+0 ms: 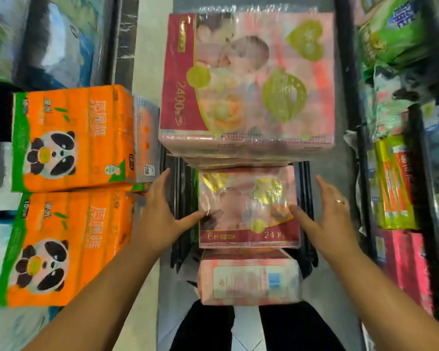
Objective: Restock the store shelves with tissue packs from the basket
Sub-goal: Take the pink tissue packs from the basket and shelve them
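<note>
Item: middle pink tissue pack (249,211), lying in the black basket (306,188) between left hand (162,216) and right hand (326,214), each grip released, thumbs touching its film; hazard: large far pack (246,79) overlapping its far edge may slide when it is lifted.

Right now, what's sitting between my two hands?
In the head view, the pink plastic-wrapped tissue pack lies between the left hand and right hand, inside the black basket.
</note>
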Motion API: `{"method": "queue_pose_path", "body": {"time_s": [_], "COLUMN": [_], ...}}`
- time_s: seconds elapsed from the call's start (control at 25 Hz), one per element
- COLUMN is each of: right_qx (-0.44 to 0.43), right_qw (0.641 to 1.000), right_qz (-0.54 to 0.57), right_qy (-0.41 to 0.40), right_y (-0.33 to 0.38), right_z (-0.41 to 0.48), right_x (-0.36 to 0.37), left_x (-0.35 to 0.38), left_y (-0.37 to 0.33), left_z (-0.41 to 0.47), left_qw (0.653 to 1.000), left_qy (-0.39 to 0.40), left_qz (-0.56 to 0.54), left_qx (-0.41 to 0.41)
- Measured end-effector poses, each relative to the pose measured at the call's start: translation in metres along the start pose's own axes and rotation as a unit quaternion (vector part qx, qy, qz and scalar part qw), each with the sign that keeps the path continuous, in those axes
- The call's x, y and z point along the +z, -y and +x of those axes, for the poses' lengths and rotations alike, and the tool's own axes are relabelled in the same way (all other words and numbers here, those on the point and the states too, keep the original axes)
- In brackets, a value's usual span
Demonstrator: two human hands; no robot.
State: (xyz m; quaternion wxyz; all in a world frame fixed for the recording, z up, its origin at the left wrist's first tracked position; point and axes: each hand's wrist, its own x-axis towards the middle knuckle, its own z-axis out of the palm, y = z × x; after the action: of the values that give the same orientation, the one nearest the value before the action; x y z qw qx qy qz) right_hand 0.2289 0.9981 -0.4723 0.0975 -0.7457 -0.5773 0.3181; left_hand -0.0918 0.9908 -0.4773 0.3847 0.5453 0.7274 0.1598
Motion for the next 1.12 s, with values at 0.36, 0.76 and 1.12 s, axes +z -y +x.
{"method": "queue_pose_path", "body": {"time_s": [0.36,0.76,1.12], "right_qx": [-0.01,-0.02,0.051], "right_qw": [0.95,0.964,0.994], "right_qz": [-0.307,-0.262,-0.048], "right_qy": [0.064,-0.035,0.079], "right_y": [0.111,0.168,0.164], "right_z": [-0.037,0.053,0.123], "right_x": [-0.114,-0.16,-0.119], "left_x": [-0.121,-0.142,-0.089], "left_y": [-0.082,-0.168,-0.178], "left_z": [-0.035,0.06,0.1], "left_qw": [0.958,0.965,0.993], "left_qy": [0.055,-0.011,-0.019], "left_qz": [0.268,0.244,-0.04], "left_qx": [0.09,0.094,-0.105]}}
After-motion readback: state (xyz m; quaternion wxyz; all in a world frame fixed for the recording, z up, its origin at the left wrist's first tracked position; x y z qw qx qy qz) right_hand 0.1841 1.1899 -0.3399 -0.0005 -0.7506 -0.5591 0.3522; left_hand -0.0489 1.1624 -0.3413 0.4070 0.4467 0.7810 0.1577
